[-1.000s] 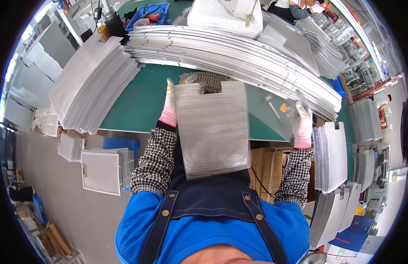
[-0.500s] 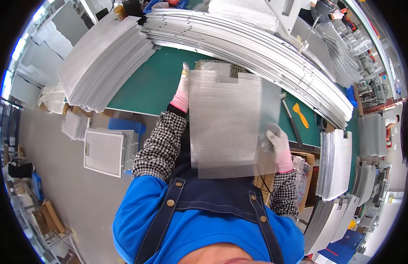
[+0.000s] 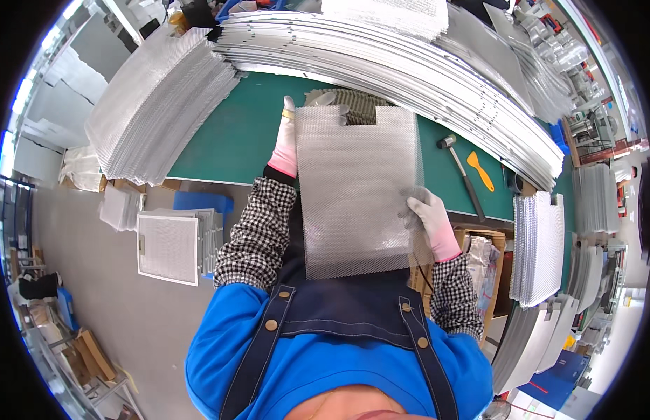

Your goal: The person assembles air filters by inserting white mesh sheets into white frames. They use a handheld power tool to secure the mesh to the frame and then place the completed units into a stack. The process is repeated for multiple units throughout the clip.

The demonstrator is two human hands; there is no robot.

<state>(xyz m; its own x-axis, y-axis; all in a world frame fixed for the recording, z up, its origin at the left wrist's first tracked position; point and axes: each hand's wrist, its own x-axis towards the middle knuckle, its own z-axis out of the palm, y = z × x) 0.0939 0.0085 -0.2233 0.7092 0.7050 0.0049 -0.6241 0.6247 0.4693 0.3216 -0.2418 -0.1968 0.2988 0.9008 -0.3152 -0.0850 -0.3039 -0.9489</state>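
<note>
Silver metal mesh sheets (image 3: 356, 189), with a notch in the top edge, hang in front of my chest over the bench edge. They overlap almost flush, so how many there are I cannot tell. My left hand (image 3: 286, 140), in a white and pink glove, grips their upper left edge, thumb up in front; its fingers are mostly behind the mesh, with grey tips apparently showing at the notch. At the lower right edge, my gloved right hand (image 3: 431, 220) pinches the mesh. Behind the top edge lies a ridged greyish pad (image 3: 363, 105).
A hammer (image 3: 465, 178) and a yellow scraper (image 3: 480, 171) rest on the green bench (image 3: 223, 136) at right. Long white metal strips (image 3: 409, 66) curve along the back. Mesh stacks stand at left (image 3: 146, 105) and right (image 3: 538, 248). Framed panels (image 3: 167, 248) sit lower left.
The mesh sheets, visibly offset before, now overlap almost edge to edge. My right hand has shifted slightly left and closed on their edge; my left hand keeps its grip.
</note>
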